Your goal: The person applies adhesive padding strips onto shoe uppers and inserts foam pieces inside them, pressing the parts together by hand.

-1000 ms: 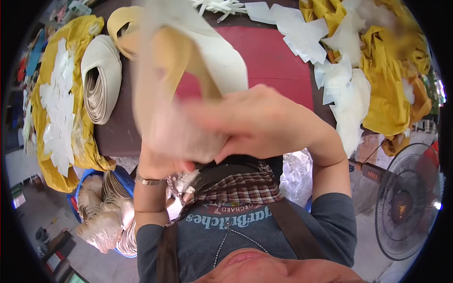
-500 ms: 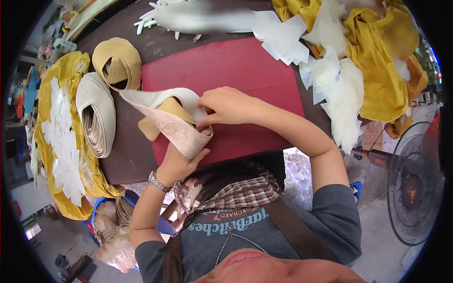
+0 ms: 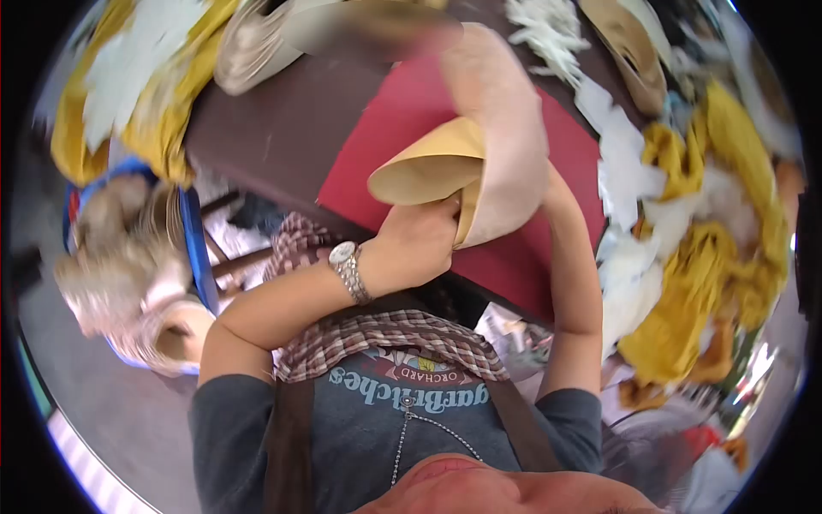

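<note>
My left hand [image 3: 421, 238], with a watch on its wrist, has its fingers wrapped round the lower end of a curled yellow piece [image 3: 432, 163]. A wide pale beige piece [image 3: 514, 146] bends over beside it and rises toward the top of the view. My right hand [image 3: 555, 184] is at the right edge of the beige piece; its fingers are hidden behind it. Both pieces are above a red sheet [image 3: 377, 137] on the dark table [image 3: 257, 128].
Rolled beige pieces [image 3: 253, 51] lie at the table's far left. White strips [image 3: 548, 34] and another roll [image 3: 629, 51] are at the back. White sheets [image 3: 629, 171] and yellow cloth [image 3: 685, 300] lie at right. A blue basket [image 3: 201, 248] holds beige pieces at left.
The view has turned, and the table and basket appear shifted. The pieces in my hands have opened out into a larger curl. My left hand now shows a closed grip; my right fingers have become hidden.
</note>
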The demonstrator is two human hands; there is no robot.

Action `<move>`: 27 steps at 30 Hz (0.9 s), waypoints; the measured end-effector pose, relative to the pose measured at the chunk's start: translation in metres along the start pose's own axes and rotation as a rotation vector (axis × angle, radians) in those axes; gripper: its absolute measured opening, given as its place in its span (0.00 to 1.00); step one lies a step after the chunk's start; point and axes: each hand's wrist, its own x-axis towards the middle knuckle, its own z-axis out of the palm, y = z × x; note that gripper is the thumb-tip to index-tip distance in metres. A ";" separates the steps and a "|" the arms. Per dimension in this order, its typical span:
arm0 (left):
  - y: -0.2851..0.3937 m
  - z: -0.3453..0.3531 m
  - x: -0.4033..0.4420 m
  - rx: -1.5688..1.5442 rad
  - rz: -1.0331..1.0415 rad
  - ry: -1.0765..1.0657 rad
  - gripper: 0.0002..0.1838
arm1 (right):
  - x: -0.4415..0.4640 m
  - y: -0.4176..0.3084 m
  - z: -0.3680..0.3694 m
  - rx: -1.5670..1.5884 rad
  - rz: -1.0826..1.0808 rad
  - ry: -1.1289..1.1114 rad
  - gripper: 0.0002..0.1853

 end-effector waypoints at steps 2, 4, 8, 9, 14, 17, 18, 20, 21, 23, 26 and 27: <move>-0.009 -0.009 -0.004 -0.141 -0.018 0.005 0.21 | 0.005 -0.003 0.003 -0.227 0.068 -0.046 0.17; -0.012 -0.015 -0.008 -0.166 -0.071 -0.059 0.18 | 0.010 -0.022 0.011 -0.414 0.134 -0.110 0.18; -0.015 -0.024 -0.005 -0.146 -0.054 -0.114 0.18 | 0.020 -0.044 0.022 -0.562 0.219 -0.154 0.18; -0.017 -0.019 -0.007 -0.128 -0.033 -0.073 0.18 | 0.018 -0.042 0.020 -0.458 0.169 -0.176 0.17; -0.015 -0.013 -0.008 -0.093 0.005 -0.014 0.18 | 0.014 -0.023 0.019 -0.136 0.128 -0.058 0.13; -0.012 -0.003 -0.011 -0.008 0.042 0.092 0.17 | 0.017 -0.005 0.022 -0.263 0.160 0.037 0.12; -0.013 -0.002 -0.013 -0.068 -0.018 0.069 0.17 | 0.016 -0.004 0.027 -0.300 0.107 0.047 0.11; -0.016 -0.003 -0.019 -0.182 -0.128 0.015 0.18 | 0.014 -0.006 0.039 -0.371 -0.003 0.082 0.10; -0.018 -0.004 -0.018 -0.153 -0.067 0.044 0.17 | 0.014 -0.011 0.041 -0.442 -0.002 0.072 0.10; -0.025 -0.010 -0.011 -0.089 0.065 0.102 0.17 | 0.015 -0.030 0.043 -0.583 -0.005 0.061 0.12; -0.034 -0.032 -0.002 -0.335 -0.157 -0.069 0.18 | 0.023 -0.038 0.053 -0.458 -0.205 0.076 0.18; -0.033 -0.034 -0.003 -0.470 -0.281 -0.165 0.18 | 0.023 -0.037 0.059 -0.382 -0.259 0.105 0.19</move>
